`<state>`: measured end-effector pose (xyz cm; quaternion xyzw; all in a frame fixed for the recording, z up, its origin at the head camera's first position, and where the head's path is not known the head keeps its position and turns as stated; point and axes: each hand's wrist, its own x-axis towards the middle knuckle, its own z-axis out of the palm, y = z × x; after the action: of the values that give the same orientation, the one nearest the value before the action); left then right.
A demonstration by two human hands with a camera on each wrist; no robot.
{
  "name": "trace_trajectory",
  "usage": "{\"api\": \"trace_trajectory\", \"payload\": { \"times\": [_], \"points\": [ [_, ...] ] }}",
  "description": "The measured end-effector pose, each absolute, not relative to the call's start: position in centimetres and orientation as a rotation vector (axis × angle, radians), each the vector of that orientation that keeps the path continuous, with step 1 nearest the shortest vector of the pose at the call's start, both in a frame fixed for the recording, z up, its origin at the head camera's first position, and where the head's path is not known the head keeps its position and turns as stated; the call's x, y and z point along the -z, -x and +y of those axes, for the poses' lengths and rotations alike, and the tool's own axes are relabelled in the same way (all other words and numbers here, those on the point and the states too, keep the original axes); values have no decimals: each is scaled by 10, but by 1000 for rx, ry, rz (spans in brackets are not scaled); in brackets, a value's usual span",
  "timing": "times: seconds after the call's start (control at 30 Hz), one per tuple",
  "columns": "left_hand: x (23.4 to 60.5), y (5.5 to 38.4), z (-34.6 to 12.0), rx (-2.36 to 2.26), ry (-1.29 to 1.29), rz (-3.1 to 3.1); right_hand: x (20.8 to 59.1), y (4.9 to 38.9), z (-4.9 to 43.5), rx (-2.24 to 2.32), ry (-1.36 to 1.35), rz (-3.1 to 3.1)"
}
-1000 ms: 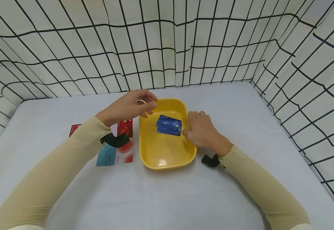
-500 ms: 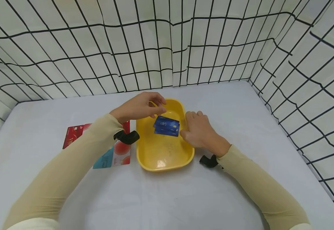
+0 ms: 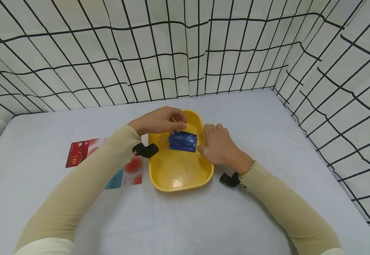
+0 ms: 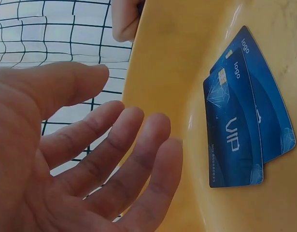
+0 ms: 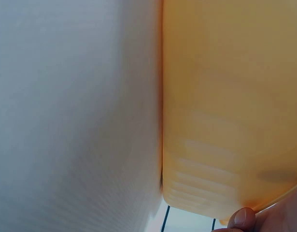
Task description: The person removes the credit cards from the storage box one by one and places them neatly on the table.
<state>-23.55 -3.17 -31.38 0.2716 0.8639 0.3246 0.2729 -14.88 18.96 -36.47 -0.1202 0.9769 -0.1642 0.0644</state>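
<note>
Two overlapping blue VIP cards (image 3: 182, 141) lie in a yellow plastic tray (image 3: 178, 175). My left hand (image 3: 163, 121) reaches over the tray's far left part, its fingertips overlapping the cards' upper edge in the head view. In the left wrist view that hand (image 4: 105, 159) is loosely bent, nothing between thumb and fingers, a gap away from the blue cards (image 4: 233, 125). My right hand (image 3: 220, 145) grips the tray's right rim, thumb on the inner side. The right wrist view has the tray's outer wall (image 5: 211, 96) large, with fingertips at its rim.
Left of the tray lie a red VIP card (image 3: 76, 154) and a pink-and-teal card (image 3: 131, 173), partly hidden under my left sleeve (image 3: 89, 177). White cloth (image 3: 185, 223) covers the table. Black wire grid panels (image 3: 159, 53) stand at the back and sides.
My left hand has moved right and slightly toward me, from the tray's left edge to over the blue cards. My right hand keeps its grip on the rim.
</note>
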Motion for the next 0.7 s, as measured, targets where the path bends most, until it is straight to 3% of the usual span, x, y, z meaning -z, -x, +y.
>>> {"api": "trace_trajectory", "payload": {
  "times": [0.7],
  "points": [
    [333,246,-20,-740,-887,2292,368,150,192,491,403,2959]
  ]
}}
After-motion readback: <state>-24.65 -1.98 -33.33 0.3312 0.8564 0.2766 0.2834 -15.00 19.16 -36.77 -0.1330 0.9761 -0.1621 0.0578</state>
